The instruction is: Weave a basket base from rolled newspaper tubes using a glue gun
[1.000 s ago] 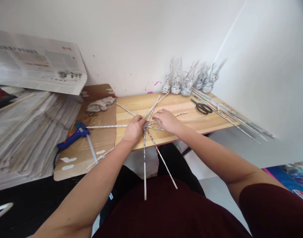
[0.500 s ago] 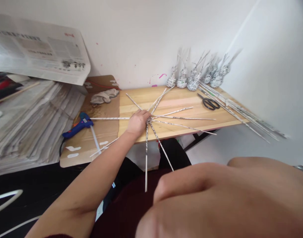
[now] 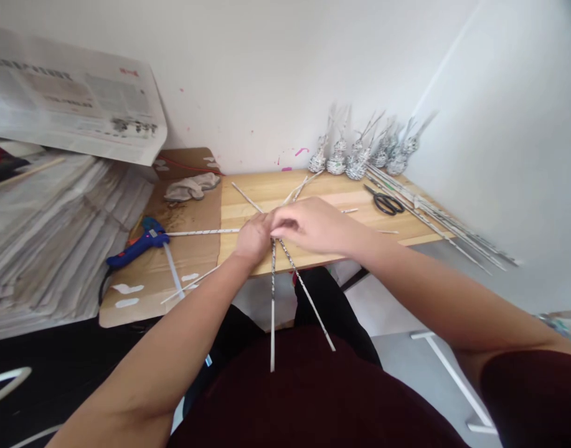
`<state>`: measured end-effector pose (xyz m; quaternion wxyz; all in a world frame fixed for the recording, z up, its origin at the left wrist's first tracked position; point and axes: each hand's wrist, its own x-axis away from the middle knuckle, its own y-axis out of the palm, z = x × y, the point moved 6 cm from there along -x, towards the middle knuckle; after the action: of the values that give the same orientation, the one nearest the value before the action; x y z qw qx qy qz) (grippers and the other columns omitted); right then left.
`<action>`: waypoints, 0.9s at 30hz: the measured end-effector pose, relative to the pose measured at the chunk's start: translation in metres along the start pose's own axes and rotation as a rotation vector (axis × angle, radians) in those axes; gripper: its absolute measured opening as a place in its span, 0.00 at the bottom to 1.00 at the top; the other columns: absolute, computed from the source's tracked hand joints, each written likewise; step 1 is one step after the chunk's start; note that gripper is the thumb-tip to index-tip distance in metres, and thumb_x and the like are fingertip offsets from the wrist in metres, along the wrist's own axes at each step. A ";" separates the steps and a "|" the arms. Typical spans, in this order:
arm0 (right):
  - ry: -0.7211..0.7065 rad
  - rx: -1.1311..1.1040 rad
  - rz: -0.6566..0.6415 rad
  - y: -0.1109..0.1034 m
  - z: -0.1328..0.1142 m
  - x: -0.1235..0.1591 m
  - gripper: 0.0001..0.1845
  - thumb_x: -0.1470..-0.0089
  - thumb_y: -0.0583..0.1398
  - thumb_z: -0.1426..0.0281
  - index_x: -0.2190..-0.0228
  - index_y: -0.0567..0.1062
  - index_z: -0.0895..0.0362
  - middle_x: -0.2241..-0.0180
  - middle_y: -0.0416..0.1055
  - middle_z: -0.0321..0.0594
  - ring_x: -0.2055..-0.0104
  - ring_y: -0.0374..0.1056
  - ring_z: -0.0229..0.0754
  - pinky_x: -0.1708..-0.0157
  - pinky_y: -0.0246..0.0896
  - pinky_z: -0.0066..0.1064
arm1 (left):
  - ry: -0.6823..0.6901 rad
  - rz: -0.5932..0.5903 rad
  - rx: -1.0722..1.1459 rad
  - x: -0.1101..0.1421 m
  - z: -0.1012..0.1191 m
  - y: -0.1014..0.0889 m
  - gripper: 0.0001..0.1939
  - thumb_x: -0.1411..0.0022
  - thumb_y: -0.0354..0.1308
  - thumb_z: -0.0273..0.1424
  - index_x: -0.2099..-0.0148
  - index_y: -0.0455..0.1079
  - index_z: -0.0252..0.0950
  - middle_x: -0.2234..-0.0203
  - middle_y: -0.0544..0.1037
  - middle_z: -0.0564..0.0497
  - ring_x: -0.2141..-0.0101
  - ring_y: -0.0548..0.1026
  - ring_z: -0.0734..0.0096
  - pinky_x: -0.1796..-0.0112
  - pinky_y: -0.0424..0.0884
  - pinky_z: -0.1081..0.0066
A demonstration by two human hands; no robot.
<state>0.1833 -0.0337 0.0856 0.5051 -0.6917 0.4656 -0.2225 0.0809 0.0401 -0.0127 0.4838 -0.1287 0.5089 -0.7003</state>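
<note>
Rolled newspaper tubes radiate like spokes from one crossing point near the table's front edge. Over that centre lies my left hand, its fingers closed on the crossed tubes. My right hand meets it from the right, fingers curled in a pinch at the same crossing. Whatever sits in that pinch is hidden by the fingers. Two spokes hang over the edge towards my lap; others point left and to the back. My right hand and forearm cover much of the right-hand spokes.
On the cardboard at left lie a blue glue gun and a glove. Stacked newspapers rise beyond. Black scissors, loose paper tubes and several woven paper gourds occupy the wooden table's right side.
My right hand has come from close in front of the camera to the crossing, beside my left hand. My left hand stays at the centre. The view has shifted slightly.
</note>
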 end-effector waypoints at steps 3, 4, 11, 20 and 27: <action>0.204 0.121 -0.003 0.003 0.066 -0.019 0.08 0.42 0.60 0.70 0.68 0.81 0.55 0.68 0.78 0.38 0.64 0.71 0.43 0.63 0.57 0.31 | 0.084 0.041 -0.060 -0.002 0.002 0.000 0.28 0.35 0.50 0.23 0.34 0.59 0.39 0.56 0.75 0.44 0.52 0.72 0.59 0.47 0.67 0.62; 0.227 0.130 -0.001 0.010 0.082 -0.022 0.07 0.43 0.61 0.71 0.68 0.81 0.55 0.67 0.78 0.39 0.63 0.71 0.43 0.63 0.57 0.31 | 0.100 0.064 -0.075 -0.002 0.002 -0.001 0.29 0.36 0.50 0.22 0.33 0.58 0.39 0.54 0.74 0.44 0.52 0.72 0.60 0.48 0.67 0.64; 0.270 0.212 -0.002 0.045 0.106 -0.038 0.08 0.43 0.60 0.68 0.68 0.79 0.57 0.66 0.79 0.44 0.63 0.72 0.46 0.67 0.56 0.31 | 0.127 0.104 -0.085 -0.002 0.000 0.000 0.29 0.37 0.51 0.20 0.35 0.61 0.38 0.58 0.75 0.45 0.54 0.73 0.61 0.49 0.69 0.65; 0.247 0.233 -0.105 0.045 0.096 -0.043 0.10 0.42 0.61 0.64 0.64 0.78 0.58 0.62 0.79 0.45 0.60 0.72 0.47 0.66 0.56 0.31 | 0.157 0.152 -0.082 -0.003 -0.006 0.007 0.14 0.33 0.49 0.26 0.54 0.76 0.35 0.57 0.75 0.45 0.56 0.73 0.64 0.52 0.71 0.66; 0.146 0.219 -0.088 0.043 0.090 -0.044 0.10 0.44 0.58 0.74 0.60 0.76 0.58 0.61 0.78 0.45 0.60 0.70 0.45 0.64 0.55 0.30 | 0.156 0.112 -0.112 -0.003 -0.007 0.009 0.16 0.32 0.47 0.29 0.55 0.77 0.35 0.57 0.74 0.45 0.56 0.71 0.64 0.52 0.69 0.65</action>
<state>0.2145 0.0468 0.0182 0.5320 -0.6341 0.4436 -0.3437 0.0823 0.0467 -0.0226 0.4730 -0.0722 0.5898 -0.6505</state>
